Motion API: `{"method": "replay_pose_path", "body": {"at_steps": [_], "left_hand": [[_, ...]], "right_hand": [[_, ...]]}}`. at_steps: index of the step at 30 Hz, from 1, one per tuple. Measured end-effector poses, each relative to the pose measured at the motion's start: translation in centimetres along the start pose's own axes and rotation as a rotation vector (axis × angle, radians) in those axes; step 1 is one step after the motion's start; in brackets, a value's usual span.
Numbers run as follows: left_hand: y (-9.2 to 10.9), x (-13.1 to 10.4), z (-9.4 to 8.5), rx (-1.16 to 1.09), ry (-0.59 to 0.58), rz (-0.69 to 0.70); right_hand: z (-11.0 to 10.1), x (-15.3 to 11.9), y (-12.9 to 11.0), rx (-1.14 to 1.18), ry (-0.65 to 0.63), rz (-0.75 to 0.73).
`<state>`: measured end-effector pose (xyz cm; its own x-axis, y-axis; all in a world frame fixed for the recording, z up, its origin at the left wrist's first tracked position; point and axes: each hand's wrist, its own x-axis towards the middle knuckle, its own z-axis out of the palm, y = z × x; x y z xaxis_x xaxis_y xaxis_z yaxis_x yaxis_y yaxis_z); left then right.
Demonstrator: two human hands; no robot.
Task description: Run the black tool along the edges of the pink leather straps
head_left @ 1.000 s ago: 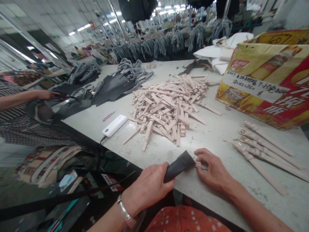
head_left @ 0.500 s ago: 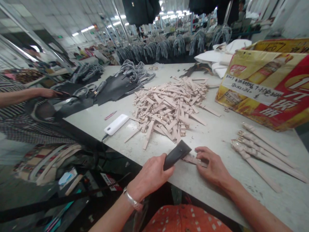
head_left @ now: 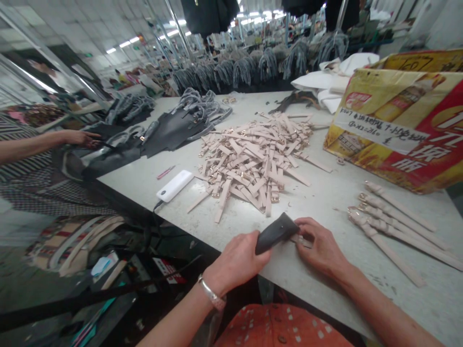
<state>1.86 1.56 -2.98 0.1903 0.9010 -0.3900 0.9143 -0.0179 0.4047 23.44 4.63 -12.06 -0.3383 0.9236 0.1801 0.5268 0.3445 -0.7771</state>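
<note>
My left hand (head_left: pixel 240 260), with a silver bracelet at the wrist, is closed round a flat black leather piece (head_left: pixel 277 233) just above the table's front edge. The far end of that piece reaches the fingertips of my right hand (head_left: pixel 320 246). Thumb and fingers of my right hand are pinched on a pale strap (head_left: pixel 303 241), mostly covered by the hand and the black piece. Behind both hands lies a heap of pale straps with gold buckles (head_left: pixel 253 159). Several more straps (head_left: pixel 390 226) lie side by side to the right.
A yellow and red carton (head_left: pixel 394 130) stands at the right of the table (head_left: pixel 173 212). A white device (head_left: pixel 175 186) and a red pen-like item (head_left: pixel 166 172) lie at the left. Beyond are black bag pieces (head_left: pixel 170 130). Another person's hand (head_left: pixel 85 139) is at far left.
My left hand has moved right with the black piece, whose end now meets my right hand and covers more of the pale strap. The other person's hand has shifted slightly.
</note>
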Motion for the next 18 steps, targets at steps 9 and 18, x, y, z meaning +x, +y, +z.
{"method": "replay_pose_path", "body": {"at_steps": [9, 18], "left_hand": [[-3.0, -1.9, -1.1, 0.023, 0.014, -0.037], [-0.9, -0.2, -1.4, -0.034, -0.031, -0.01]], "right_hand": [[0.2, -0.2, -0.1, -0.004, 0.011, -0.016], [0.3, -0.1, 0.2, 0.075, 0.0, 0.009]]}}
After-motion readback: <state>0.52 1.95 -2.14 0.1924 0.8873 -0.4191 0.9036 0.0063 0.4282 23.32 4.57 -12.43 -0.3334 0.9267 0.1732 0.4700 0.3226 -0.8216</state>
